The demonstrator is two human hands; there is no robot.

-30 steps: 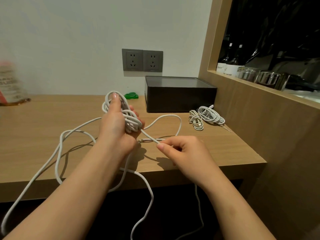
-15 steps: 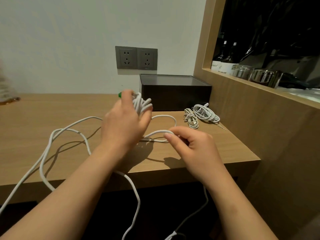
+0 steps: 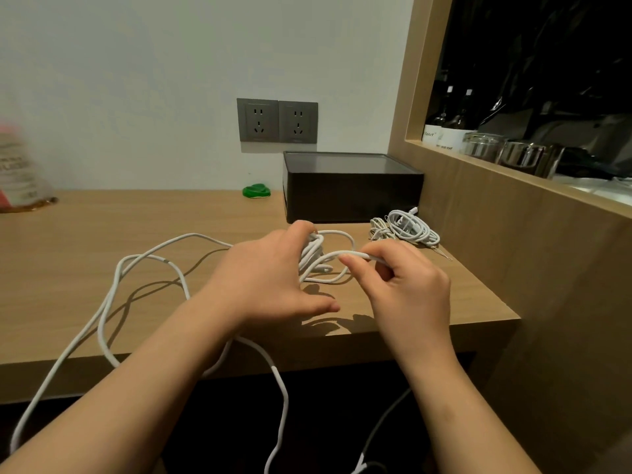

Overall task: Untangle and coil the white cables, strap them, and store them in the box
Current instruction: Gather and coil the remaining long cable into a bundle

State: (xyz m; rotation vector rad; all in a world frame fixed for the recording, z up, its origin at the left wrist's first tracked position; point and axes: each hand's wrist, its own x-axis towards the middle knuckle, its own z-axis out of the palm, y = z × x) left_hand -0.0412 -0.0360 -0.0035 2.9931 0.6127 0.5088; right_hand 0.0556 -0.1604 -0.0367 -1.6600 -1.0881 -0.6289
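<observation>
While the head view looks down over both forearms, the left hand (image 3: 273, 278) is raised just above the bench (image 3: 102, 227), its fingers curled round a bundle of loops (image 3: 313, 254) wound from the white cable (image 3: 113, 295), with the thumb stretched out low toward the right. Its grip is closed on that bundle. Just beside it, the right hand (image 3: 407, 285) pinches one strand of the same cable between thumb and forefinger, the other fingers bent under; that strand arcs from the pinch back into the bundle. Loose lengths of the cable sprawl in wide curves over the left part of the bench, cross its front edge and hang down in the dark below. Behind the hands stands a dark box (image 3: 352, 196) against the wall, and two coiled cables (image 3: 410, 229) lie on the bench just beside its right front corner. Green straps (image 3: 256, 191) sit near the box's left side by the wall. Two grey sockets (image 3: 277, 120) are set in the wall above. At the far left lies a blurred packet (image 3: 20, 179). On the shelf (image 3: 513, 181) to the right stand bottles (image 3: 441, 131) and jars (image 3: 482, 147).
</observation>
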